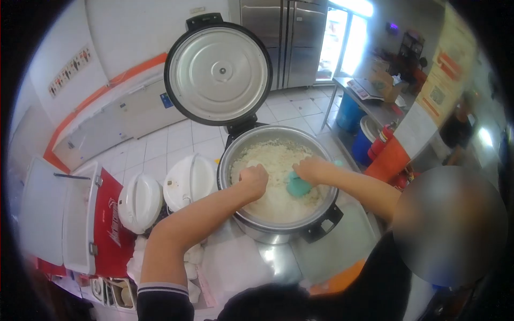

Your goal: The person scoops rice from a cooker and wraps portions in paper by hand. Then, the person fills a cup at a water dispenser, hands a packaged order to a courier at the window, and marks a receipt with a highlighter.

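A large round cooker stands open in front of me, with white rice inside. My left hand is closed over the left part of the rice; whatever its fingers may hold is hidden. On the right side of the pot, my right hand grips a teal paddle, whose flat part lies against the rice. Both hands are inside the pot's rim, apart from each other. The round metal lid is raised behind the pot.
Two white lidded containers stand left of the cooker, beside a red cooler box with its lid open. A metal table holds a scale at the right. Nearby are blue bins and a fire extinguisher.
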Demonstrator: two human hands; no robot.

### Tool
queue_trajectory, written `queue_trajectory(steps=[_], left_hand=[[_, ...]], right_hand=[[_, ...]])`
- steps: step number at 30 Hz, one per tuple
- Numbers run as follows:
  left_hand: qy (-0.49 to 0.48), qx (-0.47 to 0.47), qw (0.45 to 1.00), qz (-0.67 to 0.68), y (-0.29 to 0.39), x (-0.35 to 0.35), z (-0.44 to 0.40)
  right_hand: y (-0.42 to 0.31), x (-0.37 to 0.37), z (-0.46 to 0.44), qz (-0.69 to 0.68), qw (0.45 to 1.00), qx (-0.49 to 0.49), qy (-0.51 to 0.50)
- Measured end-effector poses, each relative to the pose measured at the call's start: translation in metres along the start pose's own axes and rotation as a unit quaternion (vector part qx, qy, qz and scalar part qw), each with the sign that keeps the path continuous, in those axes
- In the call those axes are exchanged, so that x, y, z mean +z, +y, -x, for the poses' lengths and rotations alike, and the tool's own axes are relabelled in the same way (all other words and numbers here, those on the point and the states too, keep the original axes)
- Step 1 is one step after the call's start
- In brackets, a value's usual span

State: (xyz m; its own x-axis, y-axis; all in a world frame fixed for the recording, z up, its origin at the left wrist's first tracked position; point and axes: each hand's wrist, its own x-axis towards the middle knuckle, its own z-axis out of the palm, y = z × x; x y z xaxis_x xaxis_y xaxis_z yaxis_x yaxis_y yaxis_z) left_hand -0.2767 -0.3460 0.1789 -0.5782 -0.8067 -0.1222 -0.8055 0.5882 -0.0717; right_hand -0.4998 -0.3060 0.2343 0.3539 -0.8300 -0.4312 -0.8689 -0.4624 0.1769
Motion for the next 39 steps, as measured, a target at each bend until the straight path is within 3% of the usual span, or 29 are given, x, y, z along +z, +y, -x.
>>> queue_trajectory(steps=[2,5,7,9,10,12,14,15,16,17,19,21,22,24,28,33,35,37,39], left_hand=[[-0.007,0.015,1.000,0.023,-0.011,-0.025,0.013],[0.033,0.060,0.995,0.071,-0.042,-0.048,0.040],[0.197,0.038,0.971,0.128,-0.050,-0.077,0.099],[0.262,-0.048,0.936,0.231,-0.053,-0.076,0.144],[0.258,-0.045,0.937,0.230,-0.047,-0.071,0.160],[0.258,-0.227,0.797,0.496,-0.030,-0.055,0.188],[0.267,-0.231,0.782,0.514,-0.015,-0.019,0.202],[0.278,-0.234,0.767,0.528,-0.007,0.006,0.203],[0.327,-0.188,0.717,0.586,0.002,0.043,0.194],[0.332,-0.216,0.692,0.603,0.017,0.048,0.192],[0.335,-0.244,0.668,0.617,0.037,0.048,0.186],[0.384,-0.234,0.557,0.698,0.041,0.044,0.179],[0.381,-0.229,0.563,0.696,0.039,0.049,0.180],[0.371,-0.229,0.504,0.745,0.035,0.052,0.176],[0.331,-0.214,0.553,0.734,0.038,0.042,0.183],[0.338,-0.171,0.495,0.782,0.031,0.061,0.180],[0.332,-0.181,0.492,0.785,0.030,0.054,0.185],[0.330,-0.187,0.479,0.792,0.032,0.048,0.183],[0.314,-0.168,0.506,0.786,0.025,0.049,0.189]], right_hand=[[0.008,0.014,-0.013,-0.071,0.993,0.031,0.086],[0.008,-0.030,-0.005,-0.122,0.989,0.040,0.071],[0.020,-0.019,-0.036,-0.146,0.979,0.073,0.122],[0.018,-0.010,-0.062,-0.171,0.963,0.115,0.175],[0.011,-0.013,-0.072,-0.190,0.943,0.151,0.227],[0.008,-0.011,-0.098,-0.204,0.921,0.188,0.274],[0.006,-0.009,-0.132,-0.137,0.977,0.037,0.162],[0.000,-0.020,-0.139,-0.132,0.978,0.029,0.160],[-0.006,-0.028,-0.145,-0.121,0.988,0.021,0.089],[-0.014,-0.037,-0.149,-0.109,0.994,0.014,0.017],[-0.026,-0.051,-0.155,-0.061,0.998,-0.022,-0.019],[-0.036,-0.051,-0.153,-0.026,0.998,-0.044,-0.047],[-0.039,-0.051,-0.152,-0.048,0.993,-0.072,-0.075],[-0.045,-0.061,-0.150,-0.066,0.988,-0.097,-0.096],[-0.063,-0.065,-0.130,-0.079,0.962,-0.169,-0.199],[-0.062,-0.032,-0.093,-0.127,0.926,-0.191,-0.301],[-0.051,-0.020,-0.078,-0.214,0.877,-0.180,-0.391],[-0.043,-0.020,-0.075,-0.214,0.856,-0.161,-0.442],[-0.037,-0.011,-0.065,-0.236,0.828,-0.148,-0.486]])
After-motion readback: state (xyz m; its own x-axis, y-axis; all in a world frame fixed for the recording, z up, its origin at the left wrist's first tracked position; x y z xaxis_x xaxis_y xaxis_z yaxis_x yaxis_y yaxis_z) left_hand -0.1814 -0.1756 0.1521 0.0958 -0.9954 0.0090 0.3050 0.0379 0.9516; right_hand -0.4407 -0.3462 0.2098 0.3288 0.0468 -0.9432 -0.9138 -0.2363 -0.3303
